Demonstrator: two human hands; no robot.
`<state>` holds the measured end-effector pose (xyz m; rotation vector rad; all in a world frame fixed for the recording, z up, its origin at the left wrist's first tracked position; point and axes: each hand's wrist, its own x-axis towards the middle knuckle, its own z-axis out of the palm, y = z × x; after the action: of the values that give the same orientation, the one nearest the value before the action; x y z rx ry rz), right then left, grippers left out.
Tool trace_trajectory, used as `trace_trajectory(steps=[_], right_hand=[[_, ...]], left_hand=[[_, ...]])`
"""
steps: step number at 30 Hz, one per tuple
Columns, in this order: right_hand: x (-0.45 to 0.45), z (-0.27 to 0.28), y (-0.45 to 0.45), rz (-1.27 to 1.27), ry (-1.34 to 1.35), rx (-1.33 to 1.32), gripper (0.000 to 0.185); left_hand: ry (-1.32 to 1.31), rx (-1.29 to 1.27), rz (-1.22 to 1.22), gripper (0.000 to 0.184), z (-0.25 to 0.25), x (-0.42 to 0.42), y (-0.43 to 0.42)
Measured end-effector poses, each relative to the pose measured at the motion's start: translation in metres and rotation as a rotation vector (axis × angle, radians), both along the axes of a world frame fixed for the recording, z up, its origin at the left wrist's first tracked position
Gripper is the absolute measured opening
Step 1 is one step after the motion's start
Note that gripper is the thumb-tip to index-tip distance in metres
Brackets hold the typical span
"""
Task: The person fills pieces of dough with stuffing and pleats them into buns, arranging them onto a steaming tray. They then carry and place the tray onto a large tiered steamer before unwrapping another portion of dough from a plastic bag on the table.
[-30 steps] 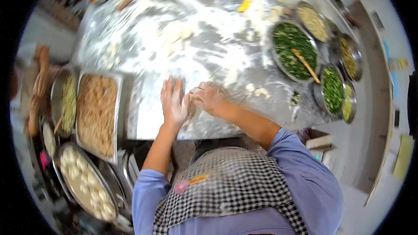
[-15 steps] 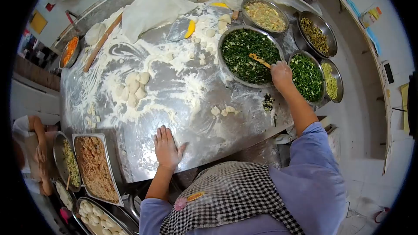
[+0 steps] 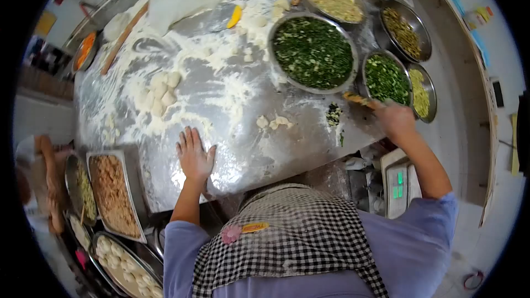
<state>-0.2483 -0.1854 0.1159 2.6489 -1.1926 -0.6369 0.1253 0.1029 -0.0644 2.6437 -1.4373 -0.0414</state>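
Note:
My left hand [image 3: 195, 157] lies flat on the floury metal table [image 3: 221, 149], fingers spread and holding nothing. In my right hand [image 3: 395, 120] is a flat yellowish-brown wooden spatula [image 3: 359, 99], fingers wrapped round its handle and the blade pointing left over the table's right side. Just beyond the spatula stands a bowl of chopped greens [image 3: 385, 79]. Further up is the large steel bowl of dark green filling [image 3: 313, 52]. A few spilled green bits [image 3: 333, 114] lie left of the blade.
Dough pieces [image 3: 160, 94] sit in flour at left, with small dough scraps [image 3: 274, 122] mid-table. A rolling pin [image 3: 126, 37] and yellow-handled scraper [image 3: 234, 16] lie further back. A meat filling tray [image 3: 115, 194] and a bun tray [image 3: 130, 267] are at lower left; a scale [image 3: 396, 187] stands below right.
My right hand has drawn the spatula out of the large bowl of greens, down and to the right. My left hand stays flat on the table. The view has shifted slightly.

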Motion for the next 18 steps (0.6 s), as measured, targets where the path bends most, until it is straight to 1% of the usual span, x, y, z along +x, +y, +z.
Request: trace_trajectory(steps=[1, 2, 3, 4, 5, 6, 7, 9, 10, 12, 14, 15, 16, 17, 18], right_hand=[[-0.005, 0.003, -0.007, -0.014, -0.047, -0.013, 0.038], [0.0, 0.0, -0.01, -0.046, -0.183, -0.099, 0.034], [0.009, -0.009, -0.011, -0.064, -0.33, -0.164, 0.03], [0.019, -0.023, -0.014, 0.0, -0.441, -0.184, 0.027], [0.028, -0.041, -0.017, 0.06, -0.551, -0.201, 0.025], [0.037, -0.065, -0.02, 0.106, -0.564, -0.196, 0.025], [0.043, -0.085, -0.019, 0.139, -0.568, -0.196, 0.025], [0.032, -0.104, 0.002, -0.125, -0.603, 0.068, 0.024], [0.021, -0.108, 0.012, -0.248, -0.639, 0.167, 0.023], [-0.005, -0.111, 0.023, -0.183, -0.73, 0.183, 0.022], [-0.023, -0.117, 0.039, 0.116, -0.742, 0.073, 0.022], [-0.017, -0.13, 0.045, 0.052, -0.843, 0.173, 0.024], [0.002, -0.149, 0.052, -0.008, -0.946, 0.273, 0.027], [0.025, -0.157, 0.06, -0.065, -1.047, 0.38, 0.029], [0.055, -0.154, 0.076, -0.02, -1.081, 0.561, 0.029]], left_hand=[[-0.012, -0.005, -0.019, 0.074, -0.008, 0.001, -0.001], [-0.035, -0.005, -0.013, 0.075, -0.014, 0.005, 0.001], [0.067, 0.018, 0.01, 0.075, -0.009, 0.007, 0.003], [0.091, 0.004, -0.005, 0.074, -0.018, 0.013, 0.006], [0.211, -0.076, -0.024, 0.069, -0.02, 0.02, 0.012], [0.349, -0.125, 0.003, 0.06, -0.02, 0.027, 0.018], [0.39, -0.169, 0.026, 0.053, -0.008, 0.029, 0.023], [0.567, -0.245, 0.188, 0.043, 0.009, 0.035, 0.037], [0.539, -0.253, 0.279, 0.04, 0.009, 0.037, 0.044], [0.507, -0.245, 0.451, 0.036, 0.002, 0.021, 0.06], [0.679, -0.125, 0.599, 0.035, 0.017, 0.011, 0.063], [0.751, -0.081, 0.662, 0.035, 0.023, 0.011, 0.061], [0.487, -0.141, 0.537, 0.03, 0.002, 0.008, 0.067], [0.602, -0.27, 0.594, 0.032, 0.005, 0.0, 0.067], [0.709, -0.405, 0.652, 0.034, 0.01, -0.012, 0.064]])
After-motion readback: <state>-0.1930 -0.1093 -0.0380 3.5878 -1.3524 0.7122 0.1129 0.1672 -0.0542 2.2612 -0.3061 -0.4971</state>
